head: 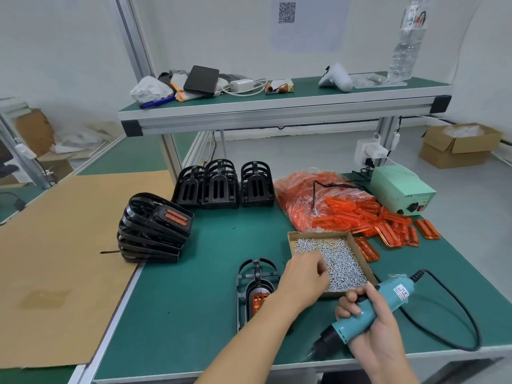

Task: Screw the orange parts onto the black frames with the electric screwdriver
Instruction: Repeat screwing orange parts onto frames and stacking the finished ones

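Now the left hand (303,275) dips curled fingers into the screw tray (360,261), seemingly pinching 1, while the right hand (371,320) clamps the electric screwdriver (388,300) ready beside them.

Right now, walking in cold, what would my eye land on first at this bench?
Probably the bright heap of orange parts spilling from a plastic bag at the right of the green table. Next, the cardboard tray of silver screws, where the left hand reaches in, while the right hand grips a teal electric screwdriver. Stacks of black frames stand behind.
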The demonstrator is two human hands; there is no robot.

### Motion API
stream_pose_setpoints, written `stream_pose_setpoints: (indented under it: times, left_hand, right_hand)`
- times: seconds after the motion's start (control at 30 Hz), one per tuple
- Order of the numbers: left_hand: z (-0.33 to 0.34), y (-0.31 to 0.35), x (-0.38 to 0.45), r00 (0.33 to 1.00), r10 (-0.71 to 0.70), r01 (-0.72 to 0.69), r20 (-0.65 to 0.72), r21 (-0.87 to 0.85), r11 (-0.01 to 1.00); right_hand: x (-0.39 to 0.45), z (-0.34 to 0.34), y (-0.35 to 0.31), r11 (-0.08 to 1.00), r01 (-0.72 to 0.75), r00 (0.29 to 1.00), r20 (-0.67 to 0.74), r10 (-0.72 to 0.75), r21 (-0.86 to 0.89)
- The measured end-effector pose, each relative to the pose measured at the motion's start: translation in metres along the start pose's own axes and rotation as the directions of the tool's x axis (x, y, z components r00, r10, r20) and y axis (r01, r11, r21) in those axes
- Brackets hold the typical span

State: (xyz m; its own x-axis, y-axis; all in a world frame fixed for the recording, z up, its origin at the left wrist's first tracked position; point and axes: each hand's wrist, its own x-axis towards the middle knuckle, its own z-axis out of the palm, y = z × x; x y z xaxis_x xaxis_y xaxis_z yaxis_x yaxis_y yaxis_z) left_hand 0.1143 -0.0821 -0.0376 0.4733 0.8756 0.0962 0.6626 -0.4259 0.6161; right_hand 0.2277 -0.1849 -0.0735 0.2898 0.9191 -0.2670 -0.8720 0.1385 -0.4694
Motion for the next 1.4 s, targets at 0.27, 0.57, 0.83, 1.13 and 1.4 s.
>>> stream_pose_setpoints:
  times: [0.27,0.57,0.83,1.13,1.4]
  left_hand:
    - [-0.001,-0.002,-0.002,0.997,0.049,-0.052,-0.065,-0.031,0.998]
    - [-0.002,-0.003,0.0,0.991,0.034,-0.035,-0.129,-0.01,0.999]
    - [0.0,-0.005,0.004,0.983,-0.026,0.007,-0.18,-0.105,0.994]
    - [-0.033,-0.014,-0.042,0.966,-0.201,0.081,-0.162,-0.55,0.832]
    - [-0.068,-0.058,-0.108,0.946,-0.316,0.193,-0.069,-0.664,0.723]
  right_hand:
    - [-0.001,0.001,0.0,1.0,-0.006,1.0,0.025,0.006,-0.007]
    - [-0.001,0.001,0.0,1.0,-0.008,1.0,0.018,0.009,-0.004]
    - [-0.002,0.003,0.0,1.0,-0.011,1.0,0.015,0.011,0.008]
    - [0.0,0.005,-0.002,1.0,0.006,1.0,0.01,-0.006,-0.002]
    - [0.012,0.065,-0.012,0.979,0.087,0.99,0.093,-0.105,0.187]
